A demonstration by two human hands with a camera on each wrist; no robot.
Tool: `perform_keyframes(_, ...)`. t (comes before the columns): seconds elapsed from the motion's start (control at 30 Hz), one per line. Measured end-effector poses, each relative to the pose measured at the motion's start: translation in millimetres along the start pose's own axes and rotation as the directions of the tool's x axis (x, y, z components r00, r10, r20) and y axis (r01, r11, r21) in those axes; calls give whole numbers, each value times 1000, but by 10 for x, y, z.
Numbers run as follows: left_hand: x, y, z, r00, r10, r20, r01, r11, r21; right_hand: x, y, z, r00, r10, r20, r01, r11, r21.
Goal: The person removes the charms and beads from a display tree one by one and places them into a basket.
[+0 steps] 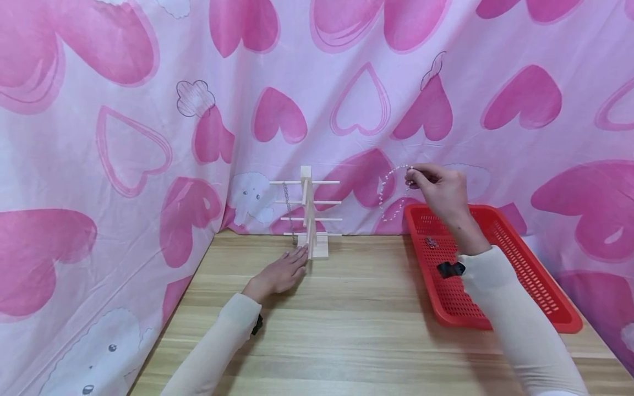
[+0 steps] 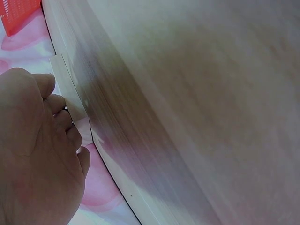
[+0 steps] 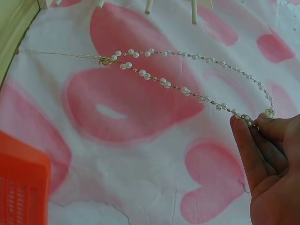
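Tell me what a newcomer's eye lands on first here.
First, the pink heart-print cloth behind the wooden table. Next, the right hand pinching a pearl necklace above the red basket. The left hand lies flat by the wooden peg stand.

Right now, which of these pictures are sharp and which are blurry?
Head view: evenly lit and sharp, though the pearl necklace is thin and faint. Left wrist view: soft and out of focus, the tabletop fills it, the left hand a blur. Right wrist view: beads crisp, red basket blurred at the corner.
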State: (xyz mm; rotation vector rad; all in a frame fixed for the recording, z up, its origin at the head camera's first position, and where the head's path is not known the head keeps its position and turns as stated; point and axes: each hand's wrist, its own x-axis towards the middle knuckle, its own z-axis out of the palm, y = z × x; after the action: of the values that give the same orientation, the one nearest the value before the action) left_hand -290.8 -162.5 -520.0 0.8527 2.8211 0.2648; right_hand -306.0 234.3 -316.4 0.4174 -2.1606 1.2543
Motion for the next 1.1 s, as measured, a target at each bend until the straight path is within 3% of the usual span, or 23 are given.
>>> perform_keyframes(0.33, 11, -1, 3, 1000, -7, 4, 7, 1000, 16, 51, 19, -283, 998, 4, -57, -7, 999, -47)
perform_keyframes(0.6, -4, 0, -3, 1000, -1, 5, 1, 1000, 0, 90, 60, -503, 992, -7, -129, 5, 1000, -15)
perform_keyframes(1.1, -4, 5, -9, 1000, 11, -2, -11, 1000, 7, 78, 181, -961, 973, 48, -224, -43, 999, 27)
